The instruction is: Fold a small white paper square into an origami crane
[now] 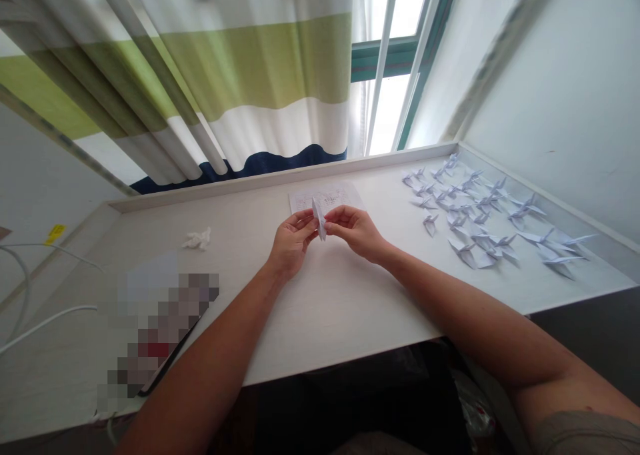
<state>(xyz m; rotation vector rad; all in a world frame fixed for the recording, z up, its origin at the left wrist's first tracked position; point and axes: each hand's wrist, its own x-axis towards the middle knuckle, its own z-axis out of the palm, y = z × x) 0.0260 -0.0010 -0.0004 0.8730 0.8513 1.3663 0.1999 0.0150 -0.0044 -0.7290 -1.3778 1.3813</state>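
Note:
Between my two hands stands a narrow piece of folded white paper, upright and pointed at both ends. My left hand pinches it from the left with thumb and fingers. From the right, my right hand grips its edge, the thumb and fingertips pressed together. Just behind my hands a sheet of paper with faint print lies flat on the table. Several folded paper cranes sit in loose rows to the right of my right hand.
The white table has a raised rim at the back. A crumpled tissue and a blurred-out, screen-like device lie on the left. White cables run in from the left edge. Behind hangs a striped curtain beside a window.

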